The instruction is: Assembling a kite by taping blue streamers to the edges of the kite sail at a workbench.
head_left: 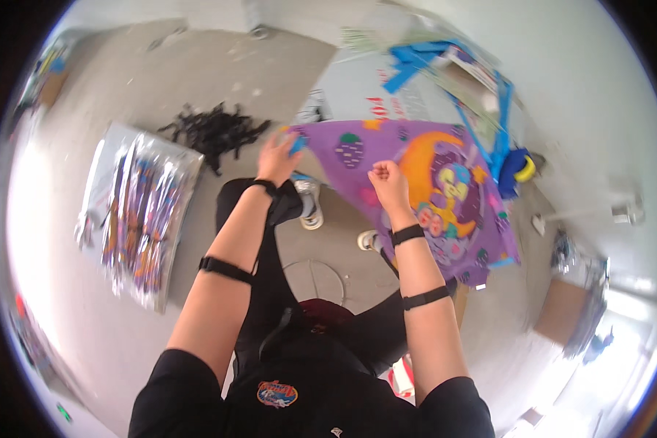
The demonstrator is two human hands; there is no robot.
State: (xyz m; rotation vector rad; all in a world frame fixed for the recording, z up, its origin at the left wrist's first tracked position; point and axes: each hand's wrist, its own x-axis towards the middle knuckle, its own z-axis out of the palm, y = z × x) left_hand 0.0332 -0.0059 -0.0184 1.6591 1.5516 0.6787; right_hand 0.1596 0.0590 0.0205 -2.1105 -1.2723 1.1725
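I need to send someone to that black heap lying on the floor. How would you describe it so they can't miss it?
Start at the bare grey floor, left of the white worktable. Beyond the person's left hand and up-right of the flat clear-wrapped packs lies the black heap. It is a loose tangle of thin dark strips, the only black, unwrapped pile on the floor.

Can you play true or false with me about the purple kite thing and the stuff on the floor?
1. Both hands are on the purple printed sheet. True: the left hand grips its left corner and the right hand pinches it near the middle.
2. The sheet has an orange moon shape on it. True.
3. The black heap is on the table. False: it lies on the grey floor, beyond the left hand.
4. The shiny packets are to the person's right. False: they lie on the floor to the left.
5. The person wears white gloves. False: the hands are bare, with black straps on the arms.
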